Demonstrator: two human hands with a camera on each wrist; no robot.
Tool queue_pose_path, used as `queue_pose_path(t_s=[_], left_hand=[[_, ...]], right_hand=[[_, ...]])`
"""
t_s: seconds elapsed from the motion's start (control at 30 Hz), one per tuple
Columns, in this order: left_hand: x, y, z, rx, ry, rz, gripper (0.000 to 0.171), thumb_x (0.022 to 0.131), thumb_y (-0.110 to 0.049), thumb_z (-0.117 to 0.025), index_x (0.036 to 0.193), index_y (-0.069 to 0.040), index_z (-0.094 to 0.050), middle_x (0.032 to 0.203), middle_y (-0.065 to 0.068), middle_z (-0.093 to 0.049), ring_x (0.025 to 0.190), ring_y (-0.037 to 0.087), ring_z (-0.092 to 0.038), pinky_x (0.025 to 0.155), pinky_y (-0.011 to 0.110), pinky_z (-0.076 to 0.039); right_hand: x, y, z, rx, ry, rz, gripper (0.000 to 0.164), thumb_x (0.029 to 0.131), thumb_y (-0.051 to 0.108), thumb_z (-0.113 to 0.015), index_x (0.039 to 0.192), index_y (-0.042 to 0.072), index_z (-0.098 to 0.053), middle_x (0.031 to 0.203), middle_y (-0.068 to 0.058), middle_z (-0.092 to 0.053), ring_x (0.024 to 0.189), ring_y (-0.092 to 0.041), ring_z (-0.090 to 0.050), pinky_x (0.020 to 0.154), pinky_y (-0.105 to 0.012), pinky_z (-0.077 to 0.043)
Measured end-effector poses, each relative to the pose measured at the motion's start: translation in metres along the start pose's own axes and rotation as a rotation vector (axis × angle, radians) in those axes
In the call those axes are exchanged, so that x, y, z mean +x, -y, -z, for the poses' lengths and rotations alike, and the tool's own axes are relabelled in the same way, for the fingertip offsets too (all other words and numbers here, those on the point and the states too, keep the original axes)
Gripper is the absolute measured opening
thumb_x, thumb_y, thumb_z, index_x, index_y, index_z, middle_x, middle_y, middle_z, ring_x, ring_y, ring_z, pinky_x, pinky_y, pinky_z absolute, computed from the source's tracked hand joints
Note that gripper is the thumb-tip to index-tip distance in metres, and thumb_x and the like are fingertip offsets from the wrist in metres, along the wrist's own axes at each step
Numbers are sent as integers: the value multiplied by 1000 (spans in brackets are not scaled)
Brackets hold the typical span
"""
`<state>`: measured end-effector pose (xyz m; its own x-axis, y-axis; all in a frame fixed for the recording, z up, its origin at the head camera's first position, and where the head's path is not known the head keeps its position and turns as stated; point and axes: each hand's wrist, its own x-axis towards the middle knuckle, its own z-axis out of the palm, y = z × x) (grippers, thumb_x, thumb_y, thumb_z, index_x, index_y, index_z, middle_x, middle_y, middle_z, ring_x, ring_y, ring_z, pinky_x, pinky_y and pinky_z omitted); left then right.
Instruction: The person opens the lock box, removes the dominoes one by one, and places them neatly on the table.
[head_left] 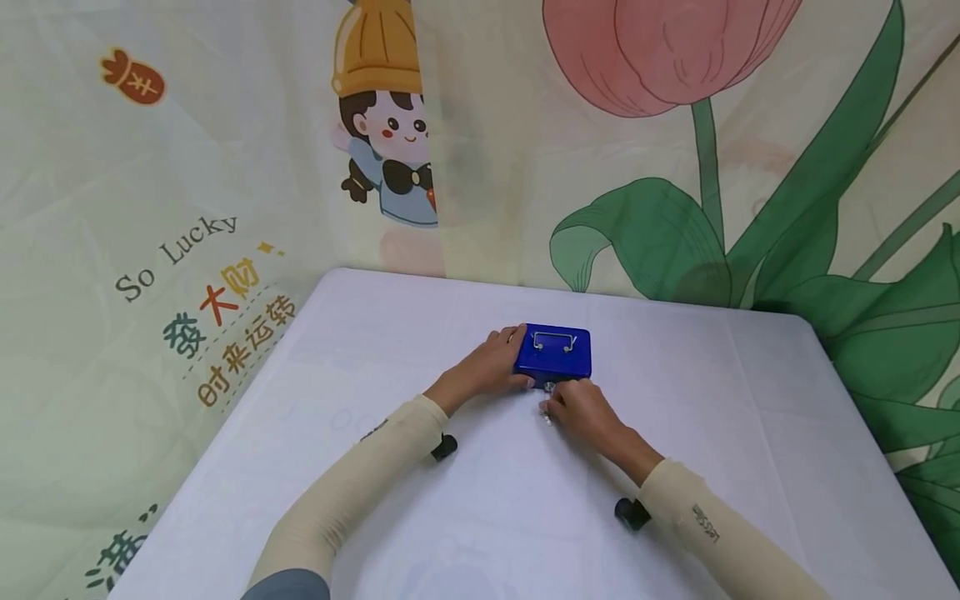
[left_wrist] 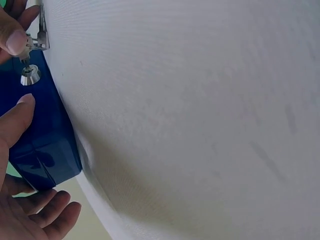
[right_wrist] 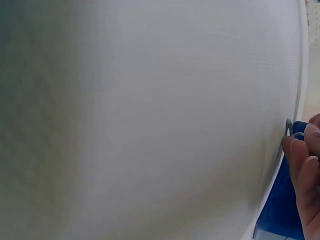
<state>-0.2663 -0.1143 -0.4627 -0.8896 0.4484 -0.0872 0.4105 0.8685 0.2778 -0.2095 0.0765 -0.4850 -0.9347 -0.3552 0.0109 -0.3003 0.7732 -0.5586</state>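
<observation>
A blue metal cash box [head_left: 553, 360] with a wire handle [head_left: 553, 342] on its lid sits on the white table. My left hand [head_left: 495, 362] grips its left end, thumb on the front face and fingers round the far side. On that front face is a silver round lock [left_wrist: 30, 75]. My right hand [head_left: 585, 414] pinches a small key [left_wrist: 26, 56] between thumb and finger, its blade at the lock's keyhole. From the same ring hangs more silver metal [left_wrist: 42, 32], beside the fingers. In the right wrist view, the curled fingers [right_wrist: 300, 160] partly cover the box.
White cloth covers the table [head_left: 420, 333], whose far edge runs close behind the box. Behind it hangs a printed backdrop [head_left: 487, 167] with a tulip and a cartoon figure. Black wrist cameras [head_left: 632, 514] sit under both forearms, near the tabletop.
</observation>
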Motion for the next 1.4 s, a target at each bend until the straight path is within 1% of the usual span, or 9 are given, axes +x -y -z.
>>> queue_pose_path(t_s=[0.13, 0.3, 0.5, 0.7, 0.83, 0.93, 1.17, 1.3, 1.4], left_hand=[[-1, 0, -1, 5, -1, 1, 100, 90, -46, -72, 160, -4, -14, 161, 19, -30, 143, 35, -38, 117, 47, -35], [-1, 1, -1, 11, -2, 5, 100, 90, -46, -72, 160, -4, -15, 161, 18, -31, 142, 34, -39, 117, 47, -36], [-1, 2, -1, 12, 0, -6, 99, 91, -46, -72, 160, -4, -15, 161, 18, -30, 142, 35, -39, 117, 46, -35], [0, 3, -3, 17, -6, -22, 98, 91, -45, -71, 160, -4, -16, 162, 17, -30, 142, 34, -39, 117, 46, -35], [-1, 3, -4, 10, -6, -28, 98, 91, -45, -72, 160, -3, -16, 162, 17, -30, 143, 35, -39, 117, 46, -35], [-2, 3, -4, 7, -6, -26, 98, 91, -45, -72, 160, -3, -17, 162, 18, -31, 143, 35, -38, 117, 46, -35], [-4, 3, -3, 12, -14, -20, 96, 91, -44, -72, 160, -2, -18, 162, 18, -31, 143, 35, -38, 117, 45, -35], [-4, 4, -4, 30, -19, -30, 95, 92, -44, -71, 160, -3, -18, 162, 19, -31, 144, 34, -38, 117, 44, -35], [-4, 4, -3, 41, -20, -43, 94, 93, -44, -69, 160, -3, -18, 162, 19, -31, 144, 34, -38, 117, 44, -35]], right_hand=[[2, -2, 3, -46, 41, 42, 11, 91, 14, -75, 89, 4, -78, 64, 3, -63, 60, -11, -52, 56, -23, -43], [5, -4, 5, -121, 47, 107, 15, 89, 18, -77, 93, 3, -79, 69, 2, -70, 60, -10, -53, 60, -23, -48], [6, -3, 7, -208, 62, 163, 21, 89, 24, -76, 95, 4, -80, 74, 0, -73, 60, -9, -54, 64, -26, -53], [7, 1, 11, -267, 74, 155, 21, 90, 26, -75, 94, 6, -80, 73, -1, -73, 59, -11, -54, 63, -30, -55], [6, 1, 12, -281, 79, 147, 21, 91, 27, -74, 96, 7, -80, 77, -3, -75, 59, -11, -55, 67, -32, -58], [6, 0, 11, -302, 73, 158, 22, 92, 27, -74, 99, 7, -80, 80, -4, -76, 60, -11, -56, 69, -34, -59], [6, 0, 9, -331, 36, 161, 21, 94, 25, -72, 98, 6, -78, 72, -3, -72, 58, -13, -51, 60, -31, -53], [7, -1, 8, -333, 13, 169, 20, 94, 25, -71, 96, 6, -77, 69, -2, -70, 57, -13, -51, 58, -31, -51], [8, -2, 8, -323, 4, 158, 19, 95, 25, -71, 94, 7, -76, 67, -1, -67, 57, -13, -50, 57, -31, -49]])
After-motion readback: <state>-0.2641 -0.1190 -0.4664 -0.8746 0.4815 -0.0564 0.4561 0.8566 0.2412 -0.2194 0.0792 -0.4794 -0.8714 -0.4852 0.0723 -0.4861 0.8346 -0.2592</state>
